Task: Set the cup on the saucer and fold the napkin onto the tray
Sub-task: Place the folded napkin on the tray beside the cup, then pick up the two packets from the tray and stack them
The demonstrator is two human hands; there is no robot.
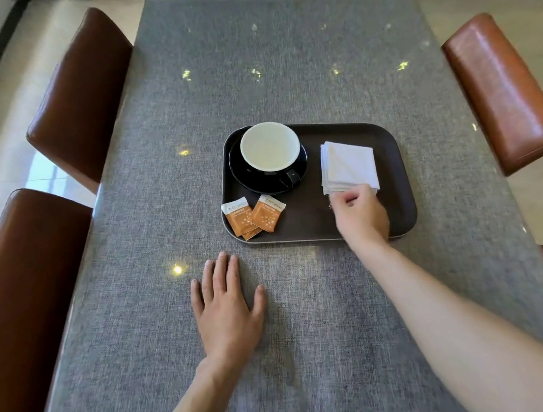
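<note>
A dark brown tray (pixel 393 169) lies on the grey table. At its back left a black cup with a white inside (pixel 270 147) stands upright on a black saucer (pixel 242 178), handle towards me. A folded white napkin (pixel 349 165) lies flat on the tray's right half. My right hand (pixel 361 213) is over the tray's near right part, its fingertips pinched on the napkin's near edge. My left hand (pixel 226 307) rests flat on the table in front of the tray, fingers spread, holding nothing.
Two orange sachets (pixel 253 215) lie in the tray's near left corner. Brown leather chairs stand along the table's left side (pixel 77 103) and right side (pixel 503 92). The grey tabletop (pixel 277 49) stretches far beyond the tray.
</note>
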